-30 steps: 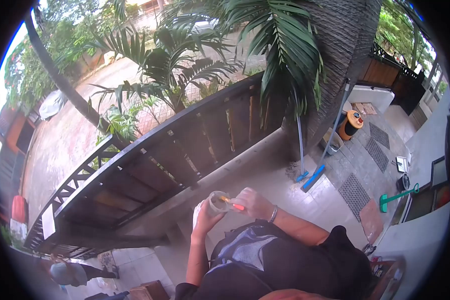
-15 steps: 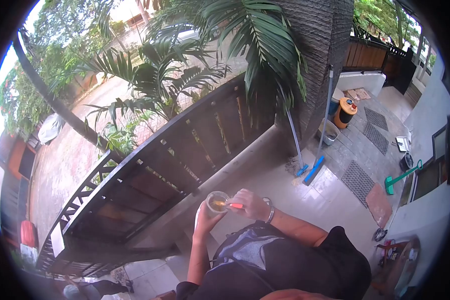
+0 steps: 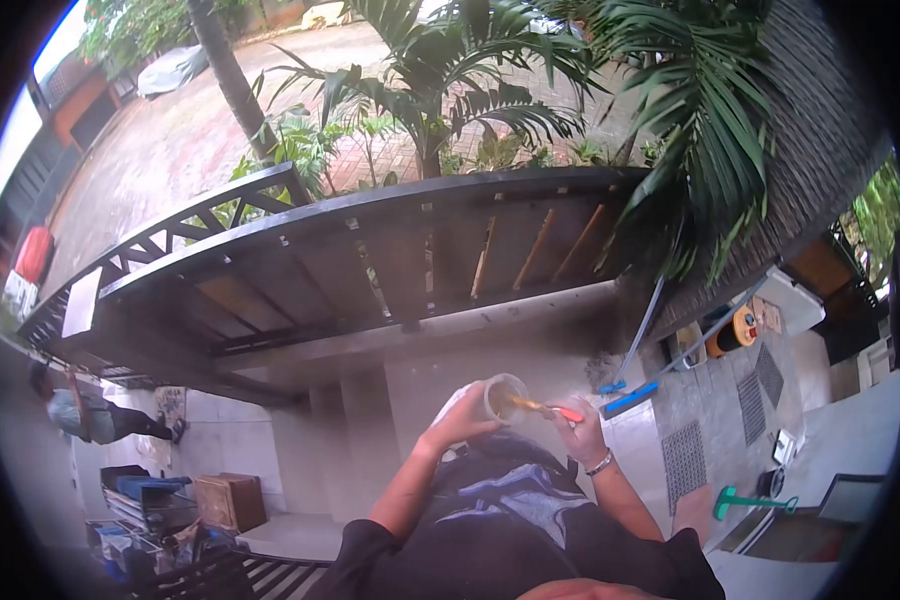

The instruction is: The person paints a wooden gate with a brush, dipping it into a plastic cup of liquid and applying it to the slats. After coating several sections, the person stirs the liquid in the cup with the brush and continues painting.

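My left hand (image 3: 457, 418) is wrapped round a clear, round cup (image 3: 492, 400), held in front of my chest and tilted with its mouth toward the right. In my right hand (image 3: 583, 438) is a paintbrush (image 3: 568, 413) with an orange-red handle. Its yellowish-brown front part points left into the cup's mouth. The exact shape of the brush tip and what the cup contains are too blurred to make out. A bracelet circles my right wrist.
Ahead runs a dark slatted gate (image 3: 410, 260). A blue push broom (image 3: 632, 398) leans at the right, near a green-handled tool (image 3: 740, 502) and rubber mats (image 3: 684, 462). Another person (image 3: 95, 415) is at the far left, above a brown box (image 3: 229, 501).
My view has swung to the left, bringing the other person and the box into fuller sight. The cup has tilted over, and my right hand has drawn away from it with the paintbrush.
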{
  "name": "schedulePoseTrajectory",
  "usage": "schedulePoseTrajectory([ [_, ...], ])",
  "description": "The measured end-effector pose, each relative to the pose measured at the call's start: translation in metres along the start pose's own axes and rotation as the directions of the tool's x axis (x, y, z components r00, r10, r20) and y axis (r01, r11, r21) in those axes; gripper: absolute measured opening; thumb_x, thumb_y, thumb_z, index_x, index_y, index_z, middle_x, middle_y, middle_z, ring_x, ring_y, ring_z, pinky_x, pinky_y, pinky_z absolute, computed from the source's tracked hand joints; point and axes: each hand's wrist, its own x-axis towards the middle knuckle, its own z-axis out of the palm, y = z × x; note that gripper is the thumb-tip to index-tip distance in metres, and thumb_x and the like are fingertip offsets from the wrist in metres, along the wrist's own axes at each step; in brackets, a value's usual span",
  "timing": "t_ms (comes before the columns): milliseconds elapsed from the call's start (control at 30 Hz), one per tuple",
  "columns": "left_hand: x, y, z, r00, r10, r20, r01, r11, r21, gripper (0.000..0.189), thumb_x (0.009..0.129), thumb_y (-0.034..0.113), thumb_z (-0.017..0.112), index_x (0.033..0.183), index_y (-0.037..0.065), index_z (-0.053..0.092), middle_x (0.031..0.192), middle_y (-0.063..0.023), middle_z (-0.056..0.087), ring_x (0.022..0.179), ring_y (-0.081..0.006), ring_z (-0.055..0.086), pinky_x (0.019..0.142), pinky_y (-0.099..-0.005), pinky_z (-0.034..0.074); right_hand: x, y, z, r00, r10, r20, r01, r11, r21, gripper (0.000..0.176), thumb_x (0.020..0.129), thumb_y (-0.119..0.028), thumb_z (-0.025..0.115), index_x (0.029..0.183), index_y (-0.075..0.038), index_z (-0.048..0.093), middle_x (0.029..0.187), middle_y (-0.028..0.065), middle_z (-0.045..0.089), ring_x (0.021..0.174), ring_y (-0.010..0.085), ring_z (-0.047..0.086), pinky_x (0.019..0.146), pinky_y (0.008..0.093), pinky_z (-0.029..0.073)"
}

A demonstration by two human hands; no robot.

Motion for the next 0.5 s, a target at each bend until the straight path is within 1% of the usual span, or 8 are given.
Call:
schedulePoseTrajectory([
  [33, 0.005, -0.004, 0.001, 1.000, 0.004, -0.004, -0.005, 0.999, -0.043, 0.079, 0.070, 0.023, 0.086, 0.137, 0.001, 0.050, 0.130, -0.0191, 0.057, 0.124, -0.0338, 0.054, 0.107, -0.0404, 0.041, 0.004, 0.007, 0.001, 0.998, 0.060, -0.009, -0.059, 0.998, 0.033, 0.018, 0.091, -0.018, 0.064, 0.099, -0.002, 0.069, 0.090, 0.0131, 0.070, 0.083, 0.0325, 0.064, 0.078, 0.0411, 0.050],
  [67, 0.010, -0.009, -0.001, 1.000, -0.003, -0.016, 0.002, 0.998, -0.055, 0.078, 0.070, 0.022, 0.085, 0.137, 0.001, 0.050, 0.130, -0.0189, 0.057, 0.124, -0.0337, 0.054, 0.107, -0.0404, 0.041, 0.012, 0.014, 0.002, 0.991, 0.134, 0.007, -0.134, 0.989, 0.055, 0.019, 0.093, -0.018, 0.063, 0.100, -0.001, 0.070, 0.095, 0.0136, 0.071, 0.087, 0.0317, 0.066, 0.081, 0.0400, 0.051],
  [167, 0.032, -0.017, -0.022, 0.998, -0.028, -0.048, 0.025, 0.998, -0.054, 0.077, 0.070, 0.020, 0.084, 0.136, 0.002, 0.050, 0.130, -0.0185, 0.057, 0.125, -0.0333, 0.054, 0.107, -0.0406, 0.041, 0.047, 0.037, 0.012, 0.965, 0.254, 0.073, -0.264, 0.943, 0.205, 0.019, 0.093, -0.017, 0.062, 0.100, 0.000, 0.069, 0.096, 0.0135, 0.071, 0.088, 0.0307, 0.066, 0.083, 0.0387, 0.051],
  [233, 0.044, -0.010, -0.047, 0.996, -0.059, -0.062, 0.058, 0.998, -0.012, 0.076, 0.070, 0.018, 0.084, 0.136, 0.002, 0.050, 0.131, -0.0182, 0.057, 0.125, -0.0330, 0.054, 0.107, -0.0408, 0.041, 0.079, 0.050, 0.023, 0.960, 0.253, 0.123, -0.277, 0.925, 0.260, 0.019, 0.094, -0.016, 0.062, 0.101, 0.000, 0.070, 0.097, 0.0135, 0.071, 0.090, 0.0297, 0.067, 0.084, 0.0380, 0.051],
  [267, 0.049, -0.011, -0.056, 0.993, -0.028, -0.115, 0.031, 0.999, 0.024, 0.076, 0.069, 0.018, 0.084, 0.136, 0.002, 0.051, 0.130, -0.0179, 0.058, 0.124, -0.0335, 0.054, 0.107, -0.0409, 0.041, 0.095, 0.053, 0.028, 0.957, 0.250, 0.147, -0.283, 0.914, 0.291, 0.018, 0.094, -0.015, 0.062, 0.101, 0.000, 0.070, 0.097, 0.0135, 0.072, 0.090, 0.0293, 0.067, 0.084, 0.0377, 0.051],
  [367, 0.065, -0.016, -0.081, 0.980, -0.072, -0.186, 0.076, 0.997, 0.014, 0.077, 0.067, 0.018, 0.085, 0.135, 0.002, 0.052, 0.128, -0.0173, 0.059, 0.122, -0.0340, 0.055, 0.107, -0.0411, 0.042, 0.153, 0.043, 0.032, 0.978, 0.074, 0.197, -0.114, 0.974, 0.196, 0.018, 0.094, -0.014, 0.062, 0.102, 0.000, 0.070, 0.098, 0.0133, 0.072, 0.091, 0.0293, 0.067, 0.084, 0.0376, 0.051],
  [400, 0.070, -0.011, -0.089, 0.970, -0.090, -0.225, 0.091, 0.996, -0.009, 0.076, 0.066, 0.017, 0.085, 0.134, 0.003, 0.053, 0.126, -0.0164, 0.061, 0.121, -0.0335, 0.056, 0.105, -0.0409, 0.042, 0.168, 0.043, 0.035, 0.976, 0.041, 0.213, -0.082, 0.979, 0.186, 0.019, 0.094, -0.016, 0.061, 0.103, -0.001, 0.070, 0.100, 0.0133, 0.072, 0.092, 0.0299, 0.067, 0.085, 0.0383, 0.051],
  [500, 0.079, -0.020, -0.101, 0.954, -0.123, -0.274, 0.122, 0.992, -0.019, 0.076, 0.065, 0.017, 0.086, 0.133, 0.003, 0.054, 0.126, -0.0154, 0.061, 0.120, -0.0322, 0.057, 0.104, -0.0410, 0.043, 0.194, 0.052, 0.047, 0.966, 0.041, 0.256, -0.103, 0.967, 0.234, 0.021, 0.095, -0.019, 0.061, 0.103, -0.002, 0.070, 0.101, 0.0131, 0.072, 0.092, 0.0304, 0.067, 0.085, 0.0386, 0.052],
])
